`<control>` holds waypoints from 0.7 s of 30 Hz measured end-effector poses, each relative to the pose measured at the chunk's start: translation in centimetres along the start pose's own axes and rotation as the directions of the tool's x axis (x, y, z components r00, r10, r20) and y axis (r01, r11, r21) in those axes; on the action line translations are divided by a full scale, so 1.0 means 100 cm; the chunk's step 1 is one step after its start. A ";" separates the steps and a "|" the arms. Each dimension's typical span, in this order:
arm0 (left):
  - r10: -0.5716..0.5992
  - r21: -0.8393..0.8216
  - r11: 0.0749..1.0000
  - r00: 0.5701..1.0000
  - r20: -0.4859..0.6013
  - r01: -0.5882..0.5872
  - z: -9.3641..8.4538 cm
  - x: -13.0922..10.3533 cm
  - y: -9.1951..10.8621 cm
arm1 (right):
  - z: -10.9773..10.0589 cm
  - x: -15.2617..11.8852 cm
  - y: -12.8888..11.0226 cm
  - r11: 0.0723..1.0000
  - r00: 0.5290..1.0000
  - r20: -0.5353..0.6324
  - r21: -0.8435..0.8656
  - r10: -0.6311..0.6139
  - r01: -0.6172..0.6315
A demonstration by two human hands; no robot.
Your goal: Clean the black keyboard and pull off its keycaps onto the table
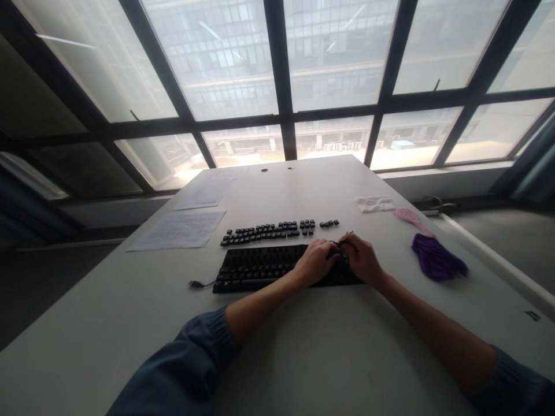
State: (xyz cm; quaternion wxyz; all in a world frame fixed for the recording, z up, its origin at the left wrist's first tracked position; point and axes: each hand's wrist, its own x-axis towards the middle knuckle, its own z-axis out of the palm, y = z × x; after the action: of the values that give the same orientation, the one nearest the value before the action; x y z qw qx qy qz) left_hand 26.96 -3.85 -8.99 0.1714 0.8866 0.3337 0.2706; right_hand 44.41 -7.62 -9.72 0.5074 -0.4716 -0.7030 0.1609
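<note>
A black keyboard point(255, 266) lies on the white table in front of me. Its lower rows carry keycaps, while the upper part looks darker and bare. My left hand point(317, 261) rests over its right half, fingers curled and closed against a small dark thing I cannot identify. Close beside it, my right hand point(361, 257) is pinched over the keyboard's upper right part. A thin dark tip pokes out above its fingers; what it belongs to is hidden. Loose black keycaps point(264, 232) stand in rows behind the keyboard, with a short group point(328, 223) at their right end.
Left of the keyboard lies its cable plug point(196, 284). Printed paper sheets point(177, 230) cover the table's left side. On the right are a white cloth-like piece point(373, 203), a pink item point(407, 216) and a purple bundle point(436, 257). Windows stand beyond the far edge.
</note>
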 end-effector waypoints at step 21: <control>0.197 0.369 0.913 0.980 -0.022 -0.175 -0.002 -0.007 0.014 | 0.008 0.011 0.010 0.981 0.983 -0.005 0.051 0.186 -0.185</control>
State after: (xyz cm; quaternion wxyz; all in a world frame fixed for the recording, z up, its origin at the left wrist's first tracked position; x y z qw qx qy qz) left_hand 27.14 -5.31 -8.39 -0.0329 0.9223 0.2974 0.2447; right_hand 44.16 -6.01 -10.14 0.5053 -0.5230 -0.6493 0.2228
